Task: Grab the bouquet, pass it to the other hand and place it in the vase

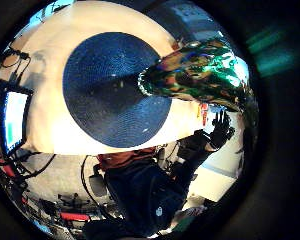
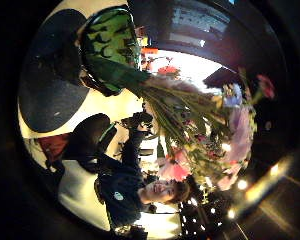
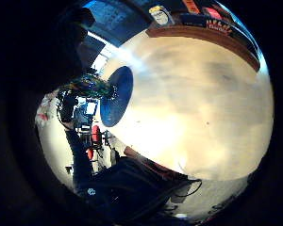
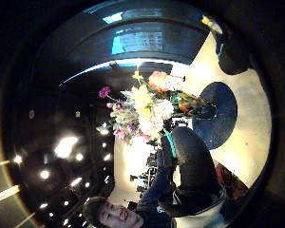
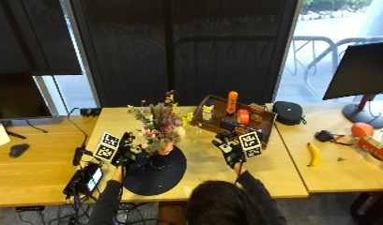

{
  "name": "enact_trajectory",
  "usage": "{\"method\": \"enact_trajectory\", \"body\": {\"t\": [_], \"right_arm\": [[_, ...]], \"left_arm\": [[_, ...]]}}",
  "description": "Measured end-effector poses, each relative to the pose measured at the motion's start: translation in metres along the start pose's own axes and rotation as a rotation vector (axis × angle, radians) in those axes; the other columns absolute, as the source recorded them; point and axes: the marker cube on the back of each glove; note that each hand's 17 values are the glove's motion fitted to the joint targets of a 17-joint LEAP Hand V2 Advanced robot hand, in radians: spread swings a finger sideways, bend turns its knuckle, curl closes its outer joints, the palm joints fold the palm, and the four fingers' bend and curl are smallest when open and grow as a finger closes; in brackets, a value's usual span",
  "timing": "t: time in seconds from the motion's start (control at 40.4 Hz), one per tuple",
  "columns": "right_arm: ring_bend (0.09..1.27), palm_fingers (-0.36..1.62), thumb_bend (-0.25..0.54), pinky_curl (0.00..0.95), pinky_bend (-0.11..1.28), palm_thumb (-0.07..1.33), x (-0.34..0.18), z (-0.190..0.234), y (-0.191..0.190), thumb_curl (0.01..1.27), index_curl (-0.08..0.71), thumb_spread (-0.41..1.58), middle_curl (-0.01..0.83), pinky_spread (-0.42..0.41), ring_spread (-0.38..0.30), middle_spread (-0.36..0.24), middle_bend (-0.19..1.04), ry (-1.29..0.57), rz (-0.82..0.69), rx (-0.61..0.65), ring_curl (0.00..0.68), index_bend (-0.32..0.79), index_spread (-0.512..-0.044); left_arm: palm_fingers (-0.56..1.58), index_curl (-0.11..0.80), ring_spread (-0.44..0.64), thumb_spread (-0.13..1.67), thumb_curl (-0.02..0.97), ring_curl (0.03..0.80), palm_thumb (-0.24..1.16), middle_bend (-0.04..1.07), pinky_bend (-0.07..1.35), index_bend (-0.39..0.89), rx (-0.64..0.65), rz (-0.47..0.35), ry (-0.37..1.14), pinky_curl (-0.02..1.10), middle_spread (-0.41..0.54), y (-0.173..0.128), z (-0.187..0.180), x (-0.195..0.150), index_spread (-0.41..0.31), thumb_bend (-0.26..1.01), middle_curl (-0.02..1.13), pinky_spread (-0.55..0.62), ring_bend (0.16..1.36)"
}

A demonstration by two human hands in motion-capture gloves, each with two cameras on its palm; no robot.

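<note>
bouquet [image 5: 157, 125] upright above round dark mat [image 5: 155, 174], left hand [image 5: 125, 153] gripping wrap

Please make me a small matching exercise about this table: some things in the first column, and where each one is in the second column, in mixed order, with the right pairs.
Column one:
1. bouquet
2. banana
3. orange bottle
4. right hand

Column two:
A. standing in the wooden tray
B. lying on the table to the right
C. in the left hand, above the dark round mat
D. empty, between the mat and the tray

Pairs: 1-C, 2-B, 3-A, 4-D
</note>
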Motion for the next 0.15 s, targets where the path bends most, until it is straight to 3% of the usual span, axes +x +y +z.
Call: {"method": "enact_trajectory", "body": {"t": [0.149], "right_arm": [[0.17,0.69,-0.005,0.288,0.16,0.66,0.017,0.003,-0.006,0.40,0.453,1.09,0.360,0.153,-0.064,-0.101,0.19,-0.034,0.027,-0.011,0.309,0.24,-0.271]], "left_arm": [[-0.23,0.317,0.44,0.92,0.379,0.288,0.57,0.15,0.38,0.06,-0.008,0.011,-0.003,0.35,0.357,0.003,-0.005,-0.004,0.160,-0.03,0.30,0.45,0.49]]}}
